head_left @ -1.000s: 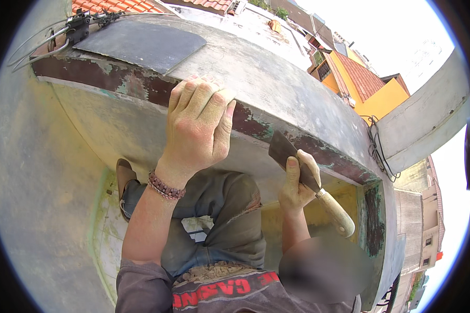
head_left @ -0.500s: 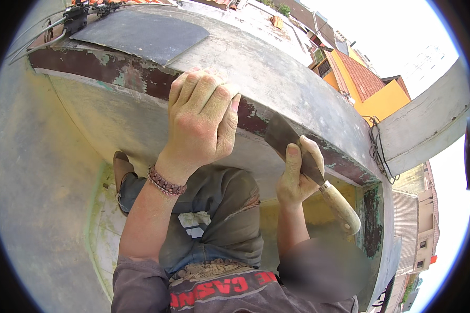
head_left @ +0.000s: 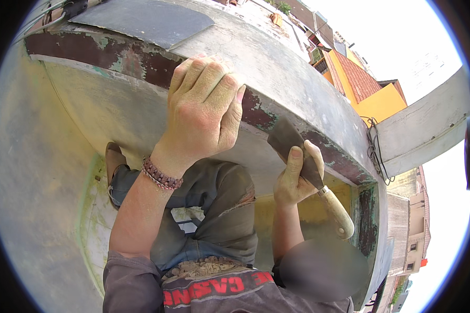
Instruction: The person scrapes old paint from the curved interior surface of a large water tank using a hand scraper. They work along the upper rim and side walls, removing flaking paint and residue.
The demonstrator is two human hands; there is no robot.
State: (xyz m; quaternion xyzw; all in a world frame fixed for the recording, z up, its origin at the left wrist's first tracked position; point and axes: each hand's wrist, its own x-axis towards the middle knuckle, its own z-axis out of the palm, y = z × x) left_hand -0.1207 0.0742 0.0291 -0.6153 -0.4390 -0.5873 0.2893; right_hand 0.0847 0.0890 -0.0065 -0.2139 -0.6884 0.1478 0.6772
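Note:
My left hand (head_left: 206,107), dusty and with a braided bracelet (head_left: 162,175) at its wrist, is closed over the upper edge of a concrete ledge (head_left: 292,73). Its fingertips are hidden behind the edge. In my right hand (head_left: 295,180) is a scraper (head_left: 337,211) with a pale handle and a broad dark metal blade. Thumb and fingers pinch it by the blade, and the handle slants down to the right, outside the grip. The blade's far end lies at or just before the ledge's front band (head_left: 261,112), where maroon and green paint is flaking.
A flat grey sheet (head_left: 141,23) lies on the ledge at the left. Dark cables (head_left: 376,148) hang where a concrete beam (head_left: 428,122) meets the ledge on the right. My bent legs (head_left: 214,208) are below. Roofs and an orange wall (head_left: 378,107) stand beyond.
The whole view has shifted slightly, with the ledge's left part higher in the picture. My left hand stays on the same stretch of edge; the scraper, still in my right hand, is tilted a little differently.

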